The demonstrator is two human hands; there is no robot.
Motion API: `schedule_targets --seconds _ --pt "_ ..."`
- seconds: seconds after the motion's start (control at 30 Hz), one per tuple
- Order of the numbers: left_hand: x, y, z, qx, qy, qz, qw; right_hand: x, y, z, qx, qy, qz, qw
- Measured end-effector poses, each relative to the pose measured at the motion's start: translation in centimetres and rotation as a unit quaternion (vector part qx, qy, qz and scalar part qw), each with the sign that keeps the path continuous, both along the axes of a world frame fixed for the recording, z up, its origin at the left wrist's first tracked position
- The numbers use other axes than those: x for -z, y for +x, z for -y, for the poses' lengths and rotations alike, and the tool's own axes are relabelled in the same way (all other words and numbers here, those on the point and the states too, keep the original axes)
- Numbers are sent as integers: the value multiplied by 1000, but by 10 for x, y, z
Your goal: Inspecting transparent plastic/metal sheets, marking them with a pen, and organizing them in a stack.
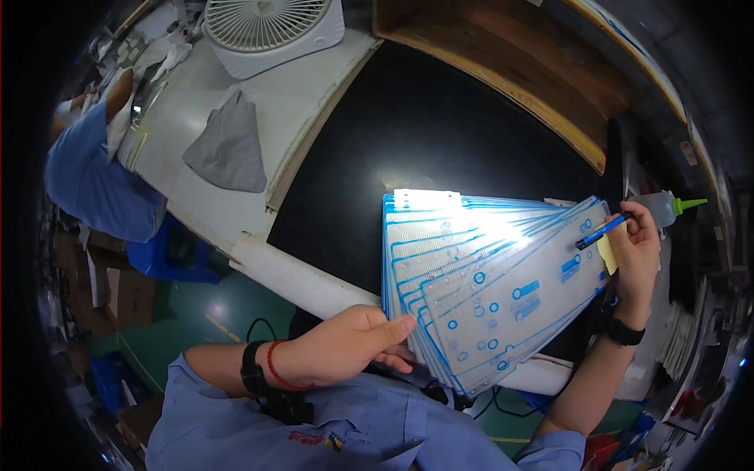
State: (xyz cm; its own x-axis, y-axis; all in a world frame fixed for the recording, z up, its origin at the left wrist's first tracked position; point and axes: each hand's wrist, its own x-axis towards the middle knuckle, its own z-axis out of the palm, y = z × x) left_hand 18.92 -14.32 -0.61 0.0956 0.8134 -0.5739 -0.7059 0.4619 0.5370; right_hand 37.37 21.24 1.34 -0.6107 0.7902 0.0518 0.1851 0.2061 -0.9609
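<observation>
At the centre right of the frame, a fanned stack of clear plastic sheets [479, 275] with blue outlines and rings lies on a black table [408, 133], spread so each edge shows. The left hand [345, 345], lower centre, pinches the stack's bottom corner, thumb on top, keeping the fan together. The right hand [638, 251], at the right edge, grips a blue pen [601, 232] over the top sheet, with a yellow slip [606, 253] tucked under its fingers.
</observation>
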Motion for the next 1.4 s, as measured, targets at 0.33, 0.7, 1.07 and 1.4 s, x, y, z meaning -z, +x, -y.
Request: schedule_targets --seconds 0.33,0.7,1.07,1.4 --pt "-4 -2 -2 32 11 -40 999 0 1 -1 3 3 12 1000" --pt "-4 0 0 -4 0 -8 1000 0 0 0 6 1 -1 1000" --pt "-3 1 0 -9 -6 1 1000 0 2 -2 1 4 -4 1000" --pt "-6 0 -1 31 17 -65 997 0 3 -3 9 5 -2 1000"
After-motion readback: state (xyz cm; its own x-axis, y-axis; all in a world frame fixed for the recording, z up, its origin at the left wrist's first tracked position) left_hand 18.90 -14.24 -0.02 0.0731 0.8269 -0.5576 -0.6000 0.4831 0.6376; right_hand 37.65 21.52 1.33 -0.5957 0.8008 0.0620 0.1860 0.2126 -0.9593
